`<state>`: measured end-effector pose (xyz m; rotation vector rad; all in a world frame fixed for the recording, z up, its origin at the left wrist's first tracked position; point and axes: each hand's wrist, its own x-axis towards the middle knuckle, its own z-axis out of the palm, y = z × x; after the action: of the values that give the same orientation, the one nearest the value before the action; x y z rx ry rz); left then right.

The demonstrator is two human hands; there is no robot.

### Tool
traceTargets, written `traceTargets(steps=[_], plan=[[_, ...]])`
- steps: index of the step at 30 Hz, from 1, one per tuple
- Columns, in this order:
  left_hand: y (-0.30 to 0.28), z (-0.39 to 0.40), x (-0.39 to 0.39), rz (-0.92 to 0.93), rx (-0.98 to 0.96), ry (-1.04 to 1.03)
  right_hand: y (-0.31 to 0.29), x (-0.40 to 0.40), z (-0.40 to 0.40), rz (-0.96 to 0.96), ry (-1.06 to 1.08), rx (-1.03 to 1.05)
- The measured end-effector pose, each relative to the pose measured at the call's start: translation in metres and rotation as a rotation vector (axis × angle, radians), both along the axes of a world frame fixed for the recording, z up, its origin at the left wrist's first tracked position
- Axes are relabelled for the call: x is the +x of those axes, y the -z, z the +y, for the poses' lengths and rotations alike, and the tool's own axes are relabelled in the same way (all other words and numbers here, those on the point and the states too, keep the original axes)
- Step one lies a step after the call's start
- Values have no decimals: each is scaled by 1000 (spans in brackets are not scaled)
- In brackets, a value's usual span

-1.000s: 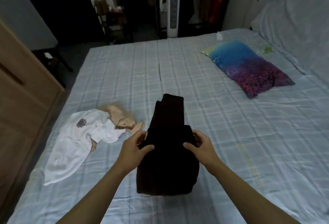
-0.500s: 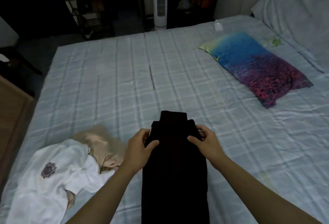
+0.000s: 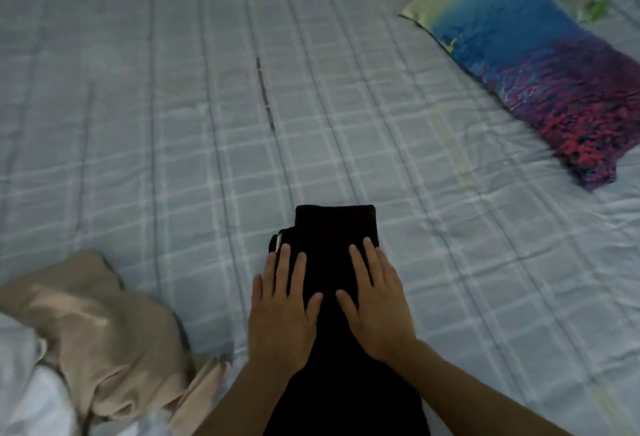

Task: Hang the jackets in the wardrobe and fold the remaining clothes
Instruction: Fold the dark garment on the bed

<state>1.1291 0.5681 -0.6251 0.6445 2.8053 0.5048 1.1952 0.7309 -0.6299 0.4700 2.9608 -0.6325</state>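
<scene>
Pressing flat the folded black cloth garment (image 3: 336, 227) on the pale checked bedsheet (image 3: 173, 123)
Left hand (image 3: 282, 311) and right hand (image 3: 375, 300) spread, palms down on it; next probably another fold, then the crumpled beige garment (image 3: 100, 324) alongside

One view only, from your head: looks forward and steeply down across the bed (image 3: 173, 106), close over your left hand (image 3: 282, 311) and right hand (image 3: 375, 307). Forearms enter from the bottom edge. Frame reaches the pillow (image 3: 540, 78) at upper right and the bed's far edge along the top.
</scene>
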Motion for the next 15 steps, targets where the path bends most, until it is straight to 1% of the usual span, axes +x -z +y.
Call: traceTargets(steps=[4,6,11,15], plan=[[53,-4,-6,73,58,33,46,-5,2,131,47,2],[65,-6,-6,120,89,31,55,-6,2,187,29,7],[61,-8,-3,172,132,38,48,-3,2,246,17,7],[61,-8,-1,172,134,15,49,0,0,263,41,24]])
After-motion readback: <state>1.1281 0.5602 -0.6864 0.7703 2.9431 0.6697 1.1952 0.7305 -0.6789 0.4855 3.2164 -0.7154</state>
